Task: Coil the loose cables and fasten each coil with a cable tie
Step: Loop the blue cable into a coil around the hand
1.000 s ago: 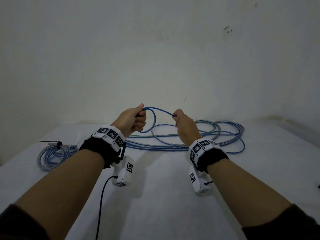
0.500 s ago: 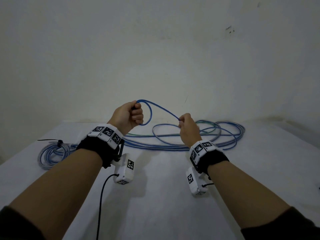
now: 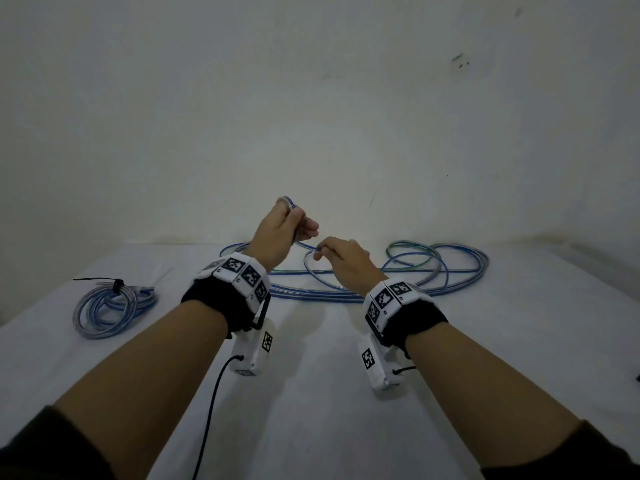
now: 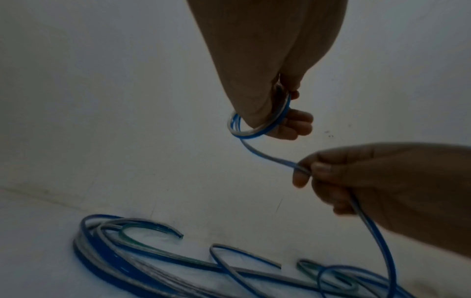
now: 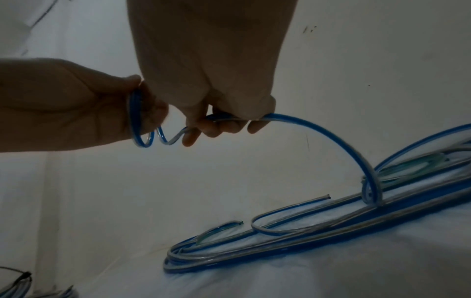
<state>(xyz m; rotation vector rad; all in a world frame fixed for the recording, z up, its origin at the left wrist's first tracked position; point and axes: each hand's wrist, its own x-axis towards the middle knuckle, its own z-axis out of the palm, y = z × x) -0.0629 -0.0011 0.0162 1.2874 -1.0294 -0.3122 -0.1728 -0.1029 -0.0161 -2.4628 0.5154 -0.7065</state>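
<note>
A loose blue-and-clear cable (image 3: 346,292) sprawls in long loops across the back of the white table (image 3: 311,427). My left hand (image 3: 277,233) is raised above it and holds a small loop of that cable (image 4: 257,127) wound around its fingers. Just to the right and lower, my right hand (image 3: 341,258) pinches the same cable (image 5: 305,125) a short way along; from there it arcs down to the heap (image 5: 305,238). A finished coil (image 3: 107,306) bound with a black cable tie (image 3: 116,284) lies at the far left.
A pale wall (image 3: 311,116) rises directly behind the table's far edge. A black lead (image 3: 211,403) hangs from my left wrist camera over the near table. A few loose ties (image 3: 161,276) lie beside the finished coil.
My left hand has risen and turned, tightening the big loop into a small one around its fingers. My right hand has slid in close to the left along the cable.
</note>
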